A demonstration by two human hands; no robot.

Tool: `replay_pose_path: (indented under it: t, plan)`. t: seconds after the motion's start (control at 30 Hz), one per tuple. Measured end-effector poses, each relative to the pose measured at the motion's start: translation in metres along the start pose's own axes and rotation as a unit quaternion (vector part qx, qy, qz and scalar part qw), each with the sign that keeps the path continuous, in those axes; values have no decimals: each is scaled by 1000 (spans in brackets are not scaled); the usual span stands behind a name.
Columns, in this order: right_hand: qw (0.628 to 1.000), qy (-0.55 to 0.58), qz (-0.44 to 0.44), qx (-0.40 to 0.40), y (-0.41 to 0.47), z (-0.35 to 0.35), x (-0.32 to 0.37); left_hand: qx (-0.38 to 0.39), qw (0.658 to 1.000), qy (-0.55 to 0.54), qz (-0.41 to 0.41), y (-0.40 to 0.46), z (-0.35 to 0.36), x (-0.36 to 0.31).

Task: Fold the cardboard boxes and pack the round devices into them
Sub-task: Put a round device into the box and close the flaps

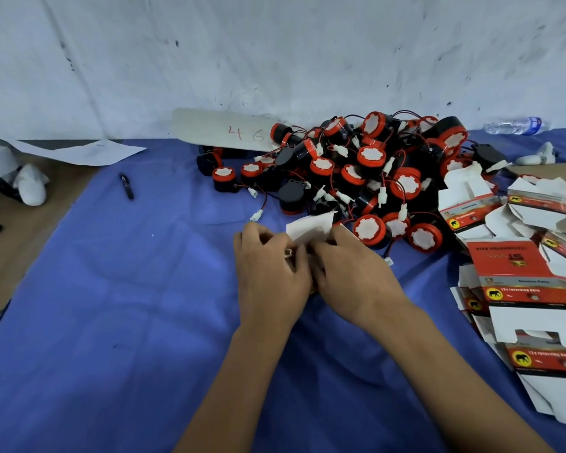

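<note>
A heap of round black devices (pixel 370 171) with red rims, white centres and red-black wires lies at the back middle of the blue cloth. Just in front of it, my left hand (pixel 272 273) and my right hand (pixel 350 273) meet over a small cardboard box (pixel 311 228). Both hands grip it with curled fingers. Its white flap sticks up beyond my fingers; the rest of the box is hidden under my hands. Flat red and white unfolded boxes (pixel 523 282) with a yellow elephant mark lie piled at the right.
A blue cloth (pixel 128 322) covers the table. A cardboard strip marked 46 (pixel 226 130) leans at the back. A black pen (pixel 126 186) and white paper (pixel 85 152) lie at the left. A plastic bottle (pixel 517 125) lies back right, against a white wall.
</note>
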State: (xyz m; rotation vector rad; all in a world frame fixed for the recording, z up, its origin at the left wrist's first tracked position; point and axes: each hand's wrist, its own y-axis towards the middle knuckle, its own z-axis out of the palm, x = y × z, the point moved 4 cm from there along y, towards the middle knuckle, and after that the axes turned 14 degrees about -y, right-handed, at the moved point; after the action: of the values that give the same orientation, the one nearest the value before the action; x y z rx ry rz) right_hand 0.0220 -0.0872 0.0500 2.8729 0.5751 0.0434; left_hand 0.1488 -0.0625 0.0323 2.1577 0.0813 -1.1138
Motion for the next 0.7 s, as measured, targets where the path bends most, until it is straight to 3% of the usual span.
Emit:
replay_pose_path:
  t: [0.13,0.37,0.57,0.7]
  plan:
    - [1000,-16,-3,16,4,-1,2,-4,998,-10,56,-4,-5,-8]
    - [997,12,72,-22,4,4,-2,39,998,-3,57,-4,-9,-9]
    - [997,-42,11,-71,-3,3,-1,73,987,65,124,-4,-5,-21]
    - [996,-24,3,-81,1,3,-5,117,984,67,120,-3,-4,-23]
